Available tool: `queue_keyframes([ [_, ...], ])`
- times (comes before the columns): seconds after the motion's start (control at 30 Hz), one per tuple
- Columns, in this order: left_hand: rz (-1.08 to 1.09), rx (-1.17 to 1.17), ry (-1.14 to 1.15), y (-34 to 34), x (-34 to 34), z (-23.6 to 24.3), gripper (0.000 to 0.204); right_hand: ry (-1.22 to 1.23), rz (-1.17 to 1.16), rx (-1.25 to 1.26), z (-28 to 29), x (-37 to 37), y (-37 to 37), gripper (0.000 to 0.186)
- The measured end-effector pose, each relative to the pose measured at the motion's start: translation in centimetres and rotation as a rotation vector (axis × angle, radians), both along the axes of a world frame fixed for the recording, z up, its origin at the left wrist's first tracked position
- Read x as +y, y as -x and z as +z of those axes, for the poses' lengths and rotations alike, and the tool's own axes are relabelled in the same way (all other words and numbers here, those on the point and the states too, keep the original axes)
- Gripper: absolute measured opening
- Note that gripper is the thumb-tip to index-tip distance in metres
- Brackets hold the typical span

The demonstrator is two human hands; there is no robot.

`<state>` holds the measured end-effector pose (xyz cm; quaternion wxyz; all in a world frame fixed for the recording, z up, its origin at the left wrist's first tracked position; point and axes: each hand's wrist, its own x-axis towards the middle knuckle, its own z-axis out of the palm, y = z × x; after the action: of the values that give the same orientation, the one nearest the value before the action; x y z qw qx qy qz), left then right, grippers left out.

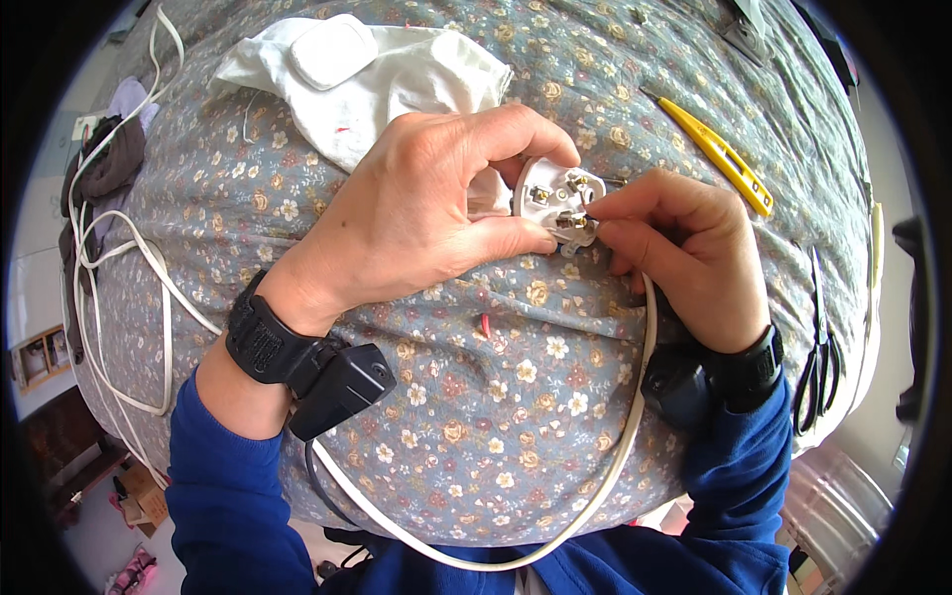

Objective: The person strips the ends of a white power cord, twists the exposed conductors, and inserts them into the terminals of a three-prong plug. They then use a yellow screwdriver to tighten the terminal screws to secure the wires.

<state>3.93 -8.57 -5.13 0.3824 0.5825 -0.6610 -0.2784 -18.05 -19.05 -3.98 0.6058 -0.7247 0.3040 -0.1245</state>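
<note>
My left hand [407, 208] holds an opened white electrical plug [536, 210] between thumb and fingers, its inner side facing up. Brass screw terminals show inside the plug. Against its right edge, thumb and forefinger of my right hand [699, 248] pinch together beside the lower terminal. A white cable [638, 382] runs up into my right hand, and its end is hidden by the fingers. From there the cable loops down past my lap and back under my left forearm.
A white cloth [426, 74] bears a rounded white cover [334, 50]. At right lie a yellow utility knife [716, 151] and black scissors [819, 367]. A red scrap [485, 325] sits on the flowered bedcover [476, 416]. Cable coils [164, 327] lie at left.
</note>
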Motion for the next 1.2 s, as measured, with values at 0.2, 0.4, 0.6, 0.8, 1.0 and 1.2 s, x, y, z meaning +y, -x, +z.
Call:
queue_keyframes([
  [0.2, -0.053, -0.086, 0.077, -0.1, 0.1, 0.1, 0.051, 0.053, 0.021, -0.035, -0.5, -0.1, -0.1, 0.009],
  [0.4, -0.08, -0.187, 0.156, 0.0, -0.2, 0.1, 0.045, 0.062, 0.044, -0.002, -1.1, -0.7, -0.2, 0.009],
  [0.6, -0.059, 0.114, 0.016, 0.5, -0.6, 0.2, 0.025, 0.126, 0.04, -0.062, -1.5, -0.8, -0.1, 0.008],
  [0.8, 0.065, 0.214, -0.143, 1.8, -0.6, 0.4, 0.021, 0.31, -0.018, -0.186, -2.4, -0.6, -0.1, 0.007],
  [1.0, 0.071, 0.211, -0.173, 1.8, -0.8, 0.2, 0.025, 0.458, -0.068, -0.251, -3.9, -0.5, -0.7, 0.009],
  [1.2, 0.098, 0.262, -0.163, 2.2, -0.4, 0.2, 0.038, 0.4, -0.03, -0.127, -3.1, -0.6, -0.4, 0.024],
])
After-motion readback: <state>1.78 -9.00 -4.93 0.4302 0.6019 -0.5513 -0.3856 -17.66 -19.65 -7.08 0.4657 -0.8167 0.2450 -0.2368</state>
